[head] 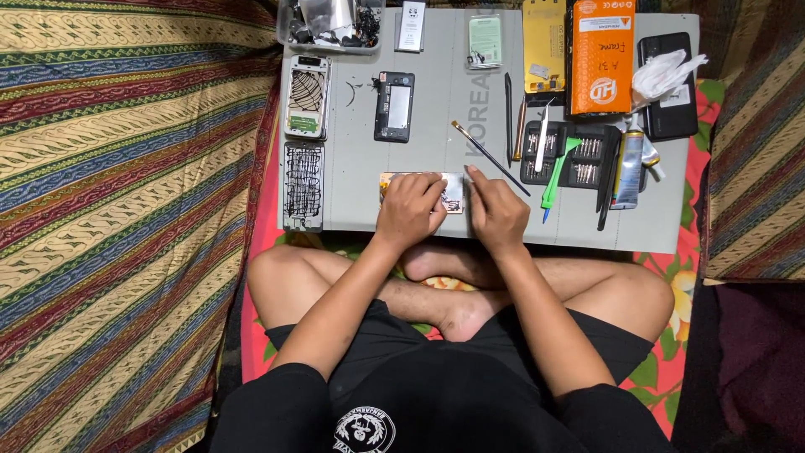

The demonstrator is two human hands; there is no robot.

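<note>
Black shorts and crossed bare legs fill the near view; the person sits on the floor at a low grey mat (436,117) laid over patterned cloth.

Left hand (408,211) lies palm-down over an opened phone body (454,195), fingers curled onto it, pinning it flat at the mat's near edge. Right hand (496,214) rests at the phone's right end, fingers closed together; whether they pinch a small tool cannot be told.

Judgement: the work calls for steady downward pressure from the left hand so the thin shell does not skate on the smooth mat, with light, shallow effort at the edge to spare the board.

Just beyond, a slim paintbrush (490,158) lies diagonally. A black bit tray (570,155) with metal bits and a green pry tool (555,176) sit to the right. Two glossy rear frames (305,138) lie at the left. Farther off are a dark inner frame (394,106), an orange box (601,55), a yellow box (545,46) and a clear parts tub (331,25).
</note>
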